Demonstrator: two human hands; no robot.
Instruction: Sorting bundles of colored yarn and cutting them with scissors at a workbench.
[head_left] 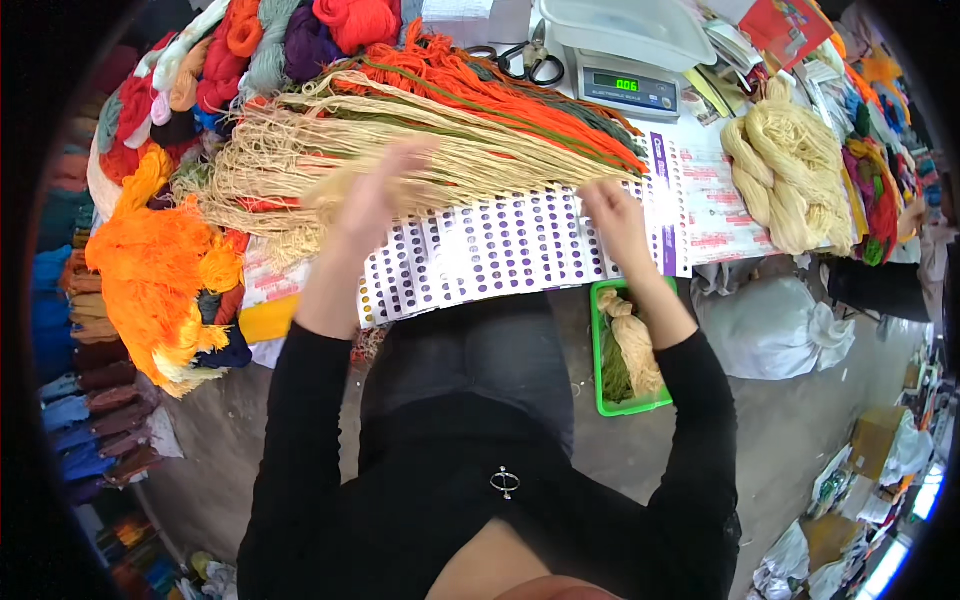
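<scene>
Lying across the far edge of the purple-dotted chart (500,250), cream yarn strands (270,160) run behind the blurred left hand (385,190), whose grip I cannot tell. Over the chart's right part, the right hand (612,212) curls beside the strands; whether it pinches any is unclear.

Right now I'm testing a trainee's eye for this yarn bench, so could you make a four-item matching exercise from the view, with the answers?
Column one
1. Electronic scale
2. Scissors
3. Green plastic basket
4. Right hand

Column two
A. Below the table's edge, with cream yarn and green yarn inside
B. Near the narrow right end of the long cream strands
C. Display lit green, a clear plastic tray above it
D. Black handles, lying on the table's far side

Right pairs: 1-C, 2-D, 3-A, 4-B.
</scene>
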